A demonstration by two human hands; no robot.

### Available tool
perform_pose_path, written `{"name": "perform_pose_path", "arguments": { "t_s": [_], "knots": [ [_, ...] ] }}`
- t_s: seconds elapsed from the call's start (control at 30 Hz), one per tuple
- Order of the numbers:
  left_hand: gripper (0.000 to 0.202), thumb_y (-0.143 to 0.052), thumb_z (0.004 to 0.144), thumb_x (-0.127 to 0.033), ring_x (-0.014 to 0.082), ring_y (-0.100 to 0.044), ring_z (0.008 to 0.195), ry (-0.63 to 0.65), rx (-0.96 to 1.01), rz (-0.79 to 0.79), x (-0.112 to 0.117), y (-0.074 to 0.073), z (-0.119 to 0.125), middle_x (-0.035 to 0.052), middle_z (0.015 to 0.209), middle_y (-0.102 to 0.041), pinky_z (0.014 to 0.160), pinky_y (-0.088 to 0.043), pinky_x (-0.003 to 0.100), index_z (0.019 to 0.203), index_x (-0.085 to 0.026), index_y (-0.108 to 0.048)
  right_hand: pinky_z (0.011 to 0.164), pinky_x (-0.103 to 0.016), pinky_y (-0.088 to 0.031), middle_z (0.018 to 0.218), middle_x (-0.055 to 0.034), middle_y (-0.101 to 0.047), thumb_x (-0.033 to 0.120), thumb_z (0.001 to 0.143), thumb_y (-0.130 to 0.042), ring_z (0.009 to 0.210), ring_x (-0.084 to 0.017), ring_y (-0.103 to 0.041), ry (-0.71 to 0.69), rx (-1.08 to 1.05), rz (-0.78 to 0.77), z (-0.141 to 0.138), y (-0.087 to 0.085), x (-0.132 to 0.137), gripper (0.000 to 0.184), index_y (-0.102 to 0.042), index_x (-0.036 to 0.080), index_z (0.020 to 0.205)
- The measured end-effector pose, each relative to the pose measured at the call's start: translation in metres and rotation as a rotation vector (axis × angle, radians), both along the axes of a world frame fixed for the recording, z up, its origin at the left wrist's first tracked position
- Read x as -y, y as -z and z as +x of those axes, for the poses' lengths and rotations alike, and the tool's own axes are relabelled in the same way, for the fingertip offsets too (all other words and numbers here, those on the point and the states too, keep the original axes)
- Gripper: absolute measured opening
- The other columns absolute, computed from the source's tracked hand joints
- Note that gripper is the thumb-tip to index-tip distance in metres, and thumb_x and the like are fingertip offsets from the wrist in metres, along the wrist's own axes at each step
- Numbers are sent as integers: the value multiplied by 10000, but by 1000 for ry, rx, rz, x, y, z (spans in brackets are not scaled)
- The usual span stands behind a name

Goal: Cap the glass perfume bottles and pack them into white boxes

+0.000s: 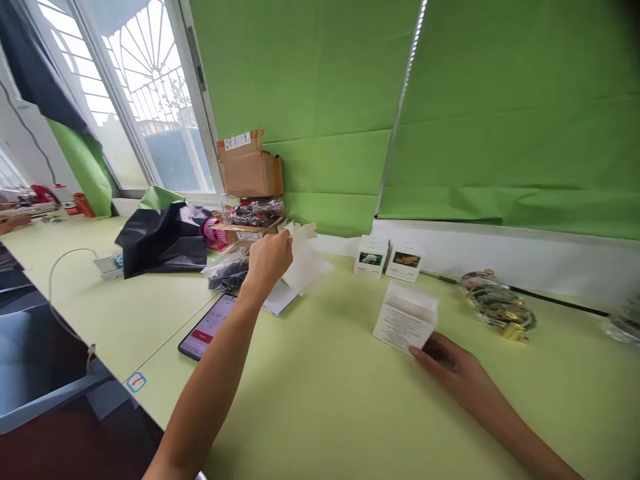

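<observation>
My left hand [271, 261] is closed in a pinch on a thin, translucent white sheet [306, 265], held up over the table. Below that sheet lies a flat stack of white paper or card [281, 297], partly covered. At the right, my right hand [447, 365] grips the lower corner of a small white paper box [404, 325] with printed text on its near side. The box's top looks open, and its inside shows only in part. Behind it stand a white box with a white-flower picture [371, 257] and another with an orange-flower picture [406, 261].
A phone [210, 328] lies beside my left forearm. Past it are a bag of dark items [229, 272], a black plastic bag [159, 241] and a cardboard box [250, 168] on a pile. Bagged coiled cords [500, 303] lie at right. A white charger [107, 265] sits at left.
</observation>
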State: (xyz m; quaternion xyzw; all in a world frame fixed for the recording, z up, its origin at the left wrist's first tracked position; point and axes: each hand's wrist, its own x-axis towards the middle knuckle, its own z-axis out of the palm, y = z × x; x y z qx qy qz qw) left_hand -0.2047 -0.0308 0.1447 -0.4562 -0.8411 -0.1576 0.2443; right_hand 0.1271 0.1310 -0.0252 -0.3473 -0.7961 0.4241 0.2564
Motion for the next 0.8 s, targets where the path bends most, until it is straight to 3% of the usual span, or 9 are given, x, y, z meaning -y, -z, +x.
{"name": "perform_pose_path", "arguments": {
  "t_s": [0.07,0.2,0.33,0.4,0.47,0.53,0.67,0.8],
  "knots": [
    [368,-280,952,-378,250,-611,831,44,31,21,0,-4,11,98,837,-651,692,-393,304,1039,-196,-588,877,-476,-498,1121,-107,-659,513,759,-594,994,-318,-623,-17,-17,5,-1,-1,2,464,-582,233,1129],
    [308,-346,941,-361,197,-595,727,290,112,8,-2,-8,37,51,726,-638,597,-330,256,1023,-186,-587,837,-421,-506,1076,-111,-660,508,776,-583,938,-276,-623,-17,-31,11,-4,-6,7,498,-545,195,1161],
    [291,-346,937,-349,141,-516,576,493,205,38,-3,-9,63,-3,596,-561,530,-272,245,943,-185,-587,713,-369,-507,1106,-98,-610,504,730,-640,806,-216,-586,195,-126,199,-1,-20,20,631,-443,218,1256],
    [287,-344,933,-354,128,-484,544,532,258,66,-3,-9,74,-18,571,-529,518,-263,241,914,-188,-578,701,-356,-484,1045,-86,-603,477,780,-595,757,-193,-549,316,-230,361,3,-29,30,446,-512,224,1137],
    [275,-345,929,-358,128,-481,541,558,313,73,-2,-9,85,-25,573,-529,519,-273,237,944,-197,-567,673,-342,-470,891,-69,-603,446,837,-534,710,-186,-530,293,-301,418,7,-37,43,243,-577,226,932],
    [267,-338,928,-356,136,-505,550,581,370,43,-1,-8,97,-26,585,-549,526,-294,235,988,-211,-553,636,-330,-470,809,-61,-604,435,862,-506,693,-190,-541,170,-328,324,7,-44,56,229,-605,229,862],
    [287,-273,947,-361,165,-566,567,635,472,-86,5,-3,129,-9,614,-583,531,-334,244,1063,-241,-506,568,-310,-500,854,-60,-632,458,883,-483,690,-187,-581,-69,-445,-58,-4,-54,84,316,-578,232,1082],
    [301,-229,956,-356,210,-600,620,641,391,-160,9,7,155,24,677,-616,555,-349,264,1128,-253,-452,655,-338,-542,972,-72,-633,493,871,-497,825,-209,-604,-137,-554,-207,-10,-61,99,399,-536,244,1180]
  ]
}}
